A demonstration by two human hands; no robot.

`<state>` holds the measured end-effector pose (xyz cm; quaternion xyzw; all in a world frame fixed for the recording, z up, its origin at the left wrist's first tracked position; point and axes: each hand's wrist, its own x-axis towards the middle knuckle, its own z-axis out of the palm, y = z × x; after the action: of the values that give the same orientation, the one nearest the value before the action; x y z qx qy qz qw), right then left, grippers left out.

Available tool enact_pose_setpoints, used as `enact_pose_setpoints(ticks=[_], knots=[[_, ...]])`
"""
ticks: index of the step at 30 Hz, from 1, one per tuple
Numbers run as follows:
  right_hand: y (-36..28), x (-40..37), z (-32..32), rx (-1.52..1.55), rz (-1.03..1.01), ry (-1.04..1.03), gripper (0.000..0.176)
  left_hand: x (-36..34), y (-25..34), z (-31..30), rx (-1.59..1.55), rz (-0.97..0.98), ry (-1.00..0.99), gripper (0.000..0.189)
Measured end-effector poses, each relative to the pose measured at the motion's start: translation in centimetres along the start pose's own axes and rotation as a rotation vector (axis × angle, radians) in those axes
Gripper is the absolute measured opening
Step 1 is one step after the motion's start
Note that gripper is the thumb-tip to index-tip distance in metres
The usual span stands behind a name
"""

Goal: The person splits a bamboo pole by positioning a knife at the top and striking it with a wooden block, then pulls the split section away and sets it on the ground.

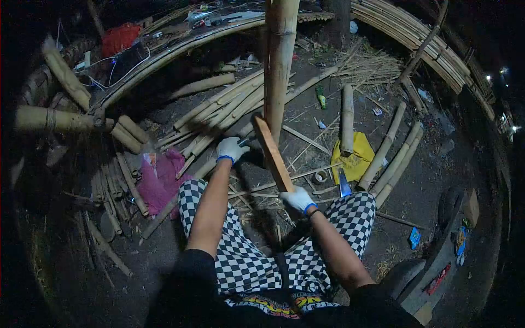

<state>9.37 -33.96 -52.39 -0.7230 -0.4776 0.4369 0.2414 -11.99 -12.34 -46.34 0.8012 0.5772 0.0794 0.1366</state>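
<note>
My right hand (298, 199), in a white glove with a blue cuff, is closed around the lower end of a flat wooden bar (272, 154). The bar tilts up and to the left, its top end overlapping an upright bamboo pole (280, 71) in my view. On the left, my gloved left hand (231, 150) is closed beside the pole. A small dark part shows at its fingers, but I cannot make out what it is. Split bamboo strips (227, 104) lie just beyond that hand.
A yellow cloth (355, 159) lies at right, with a blade (344, 183) and a tape roll (320, 176) near it. Bamboo lengths (385, 147) rest farther right. At left are a pink cloth (159, 183) and cut bamboo pieces (131, 183). Bamboo slats (418, 38) stand behind.
</note>
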Motion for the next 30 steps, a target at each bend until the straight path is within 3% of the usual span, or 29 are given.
enact_pose_setpoints(ticks=[4,13,17,19,20,24,27,30], knots=[[0.9,0.1,0.2,0.046,0.100,-0.078,0.056,-0.1,-0.7,-0.1,-0.011,0.016,0.000,0.046],[1.9,0.7,1.2,0.061,0.074,-0.068,0.055,0.2,-1.6,1.1,-0.042,0.041,-0.012,0.044],[1.2,0.1,0.7,0.079,0.165,-0.076,0.054,-0.6,-0.4,2.4,0.060,-0.020,0.148,0.042],[0.6,-0.3,0.0,0.098,0.109,-0.052,0.042,-1.1,0.5,2.1,0.060,-0.032,0.195,0.042],[0.0,-0.5,-0.3,-0.029,0.082,-0.017,0.045,-1.4,0.8,1.5,0.062,-0.043,0.171,0.042],[1.5,-0.2,0.2,0.020,0.058,-0.039,0.053,-1.1,0.2,1.8,0.057,-0.013,0.158,0.041],[1.7,-0.3,-0.5,-0.128,-0.019,0.025,0.054,-1.1,-0.5,2.0,0.053,0.037,0.146,0.043],[2.4,-0.2,-1.2,-0.192,0.020,-0.066,0.063,-1.2,-1.3,2.0,0.027,0.067,0.148,0.041]])
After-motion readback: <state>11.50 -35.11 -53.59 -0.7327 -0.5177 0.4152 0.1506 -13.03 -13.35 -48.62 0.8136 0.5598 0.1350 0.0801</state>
